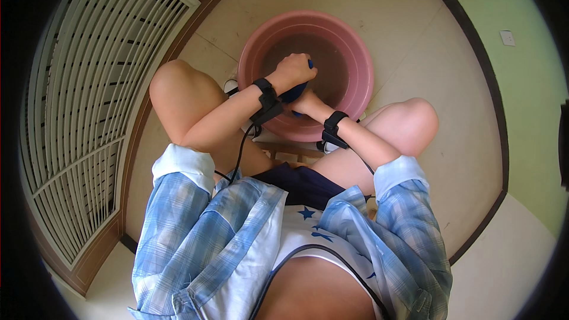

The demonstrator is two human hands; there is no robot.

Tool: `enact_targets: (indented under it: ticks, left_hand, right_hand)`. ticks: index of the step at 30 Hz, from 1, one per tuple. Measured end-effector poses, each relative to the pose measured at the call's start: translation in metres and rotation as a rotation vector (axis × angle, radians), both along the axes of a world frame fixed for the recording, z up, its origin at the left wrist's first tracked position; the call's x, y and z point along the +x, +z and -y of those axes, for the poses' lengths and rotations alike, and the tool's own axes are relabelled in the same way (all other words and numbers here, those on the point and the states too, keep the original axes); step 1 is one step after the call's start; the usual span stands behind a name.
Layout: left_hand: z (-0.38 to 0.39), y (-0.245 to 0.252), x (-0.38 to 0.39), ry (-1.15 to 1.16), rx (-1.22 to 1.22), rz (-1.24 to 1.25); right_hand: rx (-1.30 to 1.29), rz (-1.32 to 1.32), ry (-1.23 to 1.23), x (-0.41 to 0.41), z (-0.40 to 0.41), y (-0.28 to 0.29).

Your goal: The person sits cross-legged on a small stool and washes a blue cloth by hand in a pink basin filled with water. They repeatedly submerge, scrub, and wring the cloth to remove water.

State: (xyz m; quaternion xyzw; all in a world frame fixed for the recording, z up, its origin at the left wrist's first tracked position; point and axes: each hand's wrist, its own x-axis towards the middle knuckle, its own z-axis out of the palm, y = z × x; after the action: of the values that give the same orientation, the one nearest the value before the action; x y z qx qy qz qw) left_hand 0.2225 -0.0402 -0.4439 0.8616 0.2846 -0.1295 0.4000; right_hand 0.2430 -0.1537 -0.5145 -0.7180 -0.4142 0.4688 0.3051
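A round pink plastic basin [361, 71] with murky water [331, 64] in it stands on the floor before me. Above the water my left hand [293, 71] is closed on a dark blue cloth [294, 93], part of which shows at its fingers. My right hand [306, 101] is just below it, nearer my body, also gripping the blue cloth; its fingers are mostly hidden. Between the two hands the cloth is bunched. Each wrist bears a black strap with a device, and a cable runs from it.
A white slatted grille [102, 66] in a brown wooden frame stands at the left. My bent knees flank the basin. At the right is a green wall [502, 84] with a white socket plate [507, 38] and dark skirting. Part of a wooden stool [289, 156] shows beneath me.
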Motion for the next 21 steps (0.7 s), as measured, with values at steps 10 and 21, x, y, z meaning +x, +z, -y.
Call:
enact_targets:
  ticks: [10, 21]
  left_hand:
    - [-0.021, 0.051, 0.014, 0.164, -0.015, 0.373]
    - [-0.060, 0.112, 0.014, 0.283, -0.015, 0.689]
  right_hand:
    - [0.058, 0.015, -0.186, 0.032, -0.018, 0.050]
    - [0.264, 0.104, -0.258, 0.052, -0.042, 0.142]
